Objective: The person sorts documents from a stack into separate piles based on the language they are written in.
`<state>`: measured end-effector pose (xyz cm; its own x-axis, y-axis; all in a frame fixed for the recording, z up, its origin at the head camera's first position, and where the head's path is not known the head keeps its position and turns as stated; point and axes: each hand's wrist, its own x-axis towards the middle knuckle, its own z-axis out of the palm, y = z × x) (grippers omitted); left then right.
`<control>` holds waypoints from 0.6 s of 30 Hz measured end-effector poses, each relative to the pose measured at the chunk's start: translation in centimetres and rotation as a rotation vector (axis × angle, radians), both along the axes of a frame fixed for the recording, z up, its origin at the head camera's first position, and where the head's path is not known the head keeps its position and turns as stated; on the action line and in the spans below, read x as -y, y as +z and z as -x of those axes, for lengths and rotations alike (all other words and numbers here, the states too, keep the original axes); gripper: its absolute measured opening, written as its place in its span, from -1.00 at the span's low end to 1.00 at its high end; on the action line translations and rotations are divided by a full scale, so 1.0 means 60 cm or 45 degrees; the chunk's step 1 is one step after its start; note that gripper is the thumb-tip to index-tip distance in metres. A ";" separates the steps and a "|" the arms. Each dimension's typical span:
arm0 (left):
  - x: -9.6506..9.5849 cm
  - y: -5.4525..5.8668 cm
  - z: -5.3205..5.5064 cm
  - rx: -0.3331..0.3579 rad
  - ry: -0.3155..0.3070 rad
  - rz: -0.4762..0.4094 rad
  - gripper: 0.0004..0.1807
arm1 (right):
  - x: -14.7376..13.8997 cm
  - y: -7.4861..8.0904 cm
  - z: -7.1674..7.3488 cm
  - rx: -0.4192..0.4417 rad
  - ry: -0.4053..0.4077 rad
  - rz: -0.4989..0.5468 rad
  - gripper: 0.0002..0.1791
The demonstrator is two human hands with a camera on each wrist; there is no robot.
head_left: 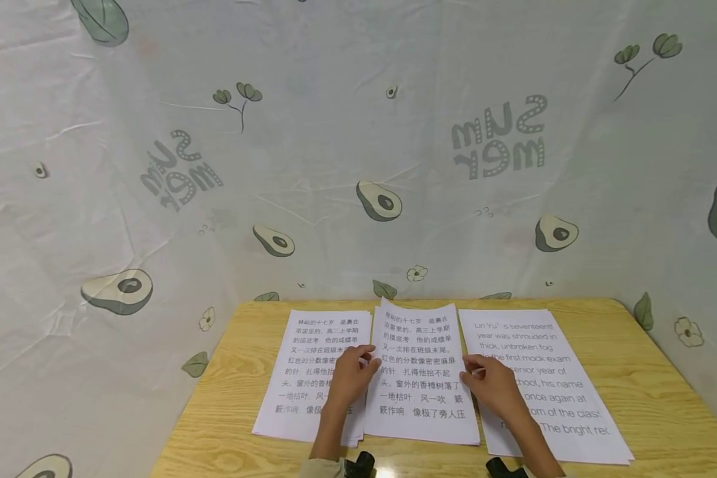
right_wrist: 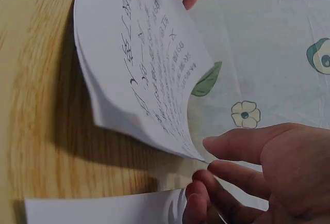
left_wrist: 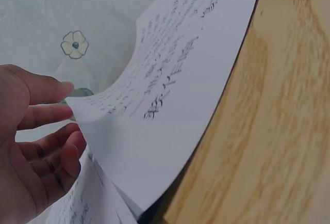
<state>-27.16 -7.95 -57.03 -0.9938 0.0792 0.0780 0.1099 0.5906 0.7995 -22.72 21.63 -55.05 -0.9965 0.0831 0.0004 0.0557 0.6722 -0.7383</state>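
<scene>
Between the two hands, printed paper sheets [head_left: 419, 392] with Chinese text bow upward, their far edge curling in the head view. The left hand [head_left: 351, 375] pinches their left edge; its thumb [left_wrist: 49, 91] lies on one side and the index finger on the other, the remaining fingers loosely bent. On the opposite edge, the right hand [head_left: 494, 386] pinches the paper between thumb [right_wrist: 232, 144] and index finger. Layered edges show in the right wrist view, so more than one sheet is held.
To the left lies a stack of Chinese-printed sheets [head_left: 277, 418], partly under the left forearm. An English-printed stack [head_left: 579, 372] lies to the right, partly covered by the right hand and forearm. All are on a wood-grain table [head_left: 215, 411], before an avocado-patterned cloth [head_left: 334, 153].
</scene>
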 end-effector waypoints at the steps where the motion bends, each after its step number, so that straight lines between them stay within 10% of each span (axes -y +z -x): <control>1: -0.001 0.003 -0.001 -0.008 -0.007 -0.019 -0.57 | 0.000 0.001 -0.001 -0.002 0.005 0.014 -0.50; 18: -0.012 0.022 -0.011 -0.046 0.011 -0.118 -0.51 | 0.001 0.018 -0.010 -0.053 -0.022 0.186 -0.52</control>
<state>-26.50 -7.22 -55.69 -0.9908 0.0613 0.1202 0.1346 0.5155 0.8462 -22.11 21.58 -53.99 -0.9944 0.1022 0.0285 0.0334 0.5566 -0.8301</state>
